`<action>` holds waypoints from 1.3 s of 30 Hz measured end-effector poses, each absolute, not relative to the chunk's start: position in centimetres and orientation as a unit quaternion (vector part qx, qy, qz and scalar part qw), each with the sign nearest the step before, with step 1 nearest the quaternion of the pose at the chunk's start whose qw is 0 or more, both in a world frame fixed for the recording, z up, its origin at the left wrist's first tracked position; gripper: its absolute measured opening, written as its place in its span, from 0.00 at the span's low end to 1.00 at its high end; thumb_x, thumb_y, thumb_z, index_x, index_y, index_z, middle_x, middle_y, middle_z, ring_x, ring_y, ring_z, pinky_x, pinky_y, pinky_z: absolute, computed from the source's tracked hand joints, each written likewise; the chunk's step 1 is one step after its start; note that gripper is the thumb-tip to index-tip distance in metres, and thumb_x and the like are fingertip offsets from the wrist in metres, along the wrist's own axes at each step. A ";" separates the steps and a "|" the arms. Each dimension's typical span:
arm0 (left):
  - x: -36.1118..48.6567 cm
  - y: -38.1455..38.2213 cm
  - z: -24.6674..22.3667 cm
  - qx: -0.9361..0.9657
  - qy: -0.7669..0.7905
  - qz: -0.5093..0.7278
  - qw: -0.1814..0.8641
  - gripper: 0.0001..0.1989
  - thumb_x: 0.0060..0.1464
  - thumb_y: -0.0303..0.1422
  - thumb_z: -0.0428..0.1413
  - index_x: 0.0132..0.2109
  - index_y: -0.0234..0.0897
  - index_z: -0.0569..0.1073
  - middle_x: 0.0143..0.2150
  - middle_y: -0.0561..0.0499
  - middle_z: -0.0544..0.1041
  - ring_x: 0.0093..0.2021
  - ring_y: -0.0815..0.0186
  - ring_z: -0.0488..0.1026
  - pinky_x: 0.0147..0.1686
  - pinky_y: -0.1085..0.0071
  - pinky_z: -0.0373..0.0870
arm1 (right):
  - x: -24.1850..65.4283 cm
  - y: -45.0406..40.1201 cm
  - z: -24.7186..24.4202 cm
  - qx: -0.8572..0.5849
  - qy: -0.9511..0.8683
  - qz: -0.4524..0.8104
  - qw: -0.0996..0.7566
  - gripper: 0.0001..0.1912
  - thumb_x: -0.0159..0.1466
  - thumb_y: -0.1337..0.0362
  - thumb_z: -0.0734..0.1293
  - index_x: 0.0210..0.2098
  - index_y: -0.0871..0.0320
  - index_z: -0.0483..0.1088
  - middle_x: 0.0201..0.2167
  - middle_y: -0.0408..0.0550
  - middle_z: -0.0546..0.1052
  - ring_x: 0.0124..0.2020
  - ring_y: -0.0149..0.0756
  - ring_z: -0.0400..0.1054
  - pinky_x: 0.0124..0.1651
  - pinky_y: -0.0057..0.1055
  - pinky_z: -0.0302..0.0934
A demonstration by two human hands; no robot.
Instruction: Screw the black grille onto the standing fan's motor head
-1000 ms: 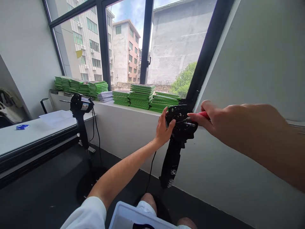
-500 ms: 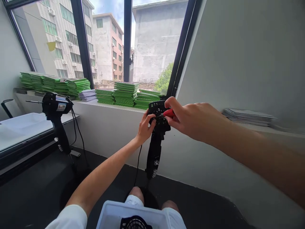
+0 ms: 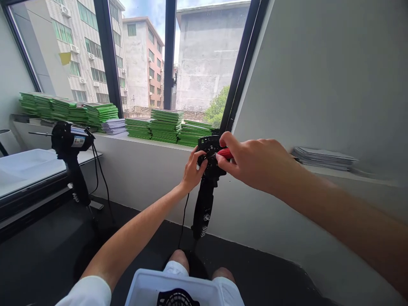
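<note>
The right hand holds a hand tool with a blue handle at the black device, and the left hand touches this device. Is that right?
The hand tool is red-handled, not blue, as the head view shows. The right hand does hold it at the black device, which the left hand touches.

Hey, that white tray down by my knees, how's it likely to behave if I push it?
The white tray is probably stiff: its walls look straight and moulded. It might tip, since it seems to sit on the legs. The black grille inside seems loose, so it may slide.
</note>
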State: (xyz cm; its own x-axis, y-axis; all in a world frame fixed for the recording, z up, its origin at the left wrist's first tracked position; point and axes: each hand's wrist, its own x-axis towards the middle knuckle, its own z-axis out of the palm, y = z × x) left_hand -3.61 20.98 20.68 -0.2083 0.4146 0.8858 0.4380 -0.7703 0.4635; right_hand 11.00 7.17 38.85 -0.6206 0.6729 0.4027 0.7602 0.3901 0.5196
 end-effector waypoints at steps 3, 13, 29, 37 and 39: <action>-3.6 21.0 20.6 -0.623 -0.339 -0.705 0.001 0.11 0.65 0.36 0.52 0.53 0.43 0.66 0.60 0.43 0.72 0.69 0.59 0.62 0.63 0.58 0.65 | 10.9 7.2 38.9 -0.436 -0.830 -0.343 0.058 0.21 0.70 0.54 0.52 0.54 0.60 0.63 0.22 0.48 0.75 0.19 0.36 0.63 0.26 0.30 0.44; -4.2 20.5 21.9 -0.626 -0.369 -0.687 0.000 0.06 0.62 0.31 0.56 0.46 0.43 0.72 0.57 0.46 0.74 0.64 0.59 0.68 0.60 0.60 0.68 | 11.4 8.1 39.1 -0.465 -0.808 -0.355 0.062 0.25 0.71 0.49 0.49 0.51 0.59 0.66 0.20 0.49 0.73 0.20 0.38 0.65 0.26 0.30 0.47; -4.3 20.0 22.1 -0.624 -0.363 -0.692 -0.020 0.07 0.61 0.30 0.57 0.46 0.43 0.73 0.59 0.46 0.72 0.63 0.59 0.68 0.62 0.60 0.67 | 11.2 8.0 39.9 -0.451 -0.845 -0.283 0.057 0.21 0.68 0.52 0.55 0.54 0.59 0.64 0.27 0.50 0.78 0.24 0.38 0.68 0.27 0.32 0.50; -4.1 20.0 22.0 -0.622 -0.359 -0.695 -0.026 0.06 0.62 0.29 0.55 0.45 0.42 0.74 0.60 0.45 0.70 0.63 0.59 0.68 0.60 0.61 0.68 | 11.4 8.3 39.9 -0.443 -0.853 -0.267 0.068 0.20 0.68 0.52 0.55 0.52 0.57 0.64 0.29 0.48 0.80 0.25 0.39 0.69 0.27 0.32 0.52; -4.0 19.9 22.0 -0.620 -0.359 -0.697 -0.024 0.06 0.61 0.29 0.56 0.45 0.43 0.73 0.59 0.46 0.71 0.63 0.59 0.68 0.60 0.61 0.68 | 11.3 8.2 39.9 -0.449 -0.847 -0.278 0.062 0.21 0.69 0.52 0.54 0.53 0.58 0.63 0.29 0.50 0.80 0.25 0.39 0.69 0.26 0.32 0.51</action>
State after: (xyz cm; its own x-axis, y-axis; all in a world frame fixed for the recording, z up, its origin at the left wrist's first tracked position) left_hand -4.04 19.94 21.98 -0.2303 0.4788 0.8472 0.4108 -0.7414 0.5307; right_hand 11.26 8.20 39.88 -0.5896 0.7253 0.3553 0.7947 0.4426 0.4153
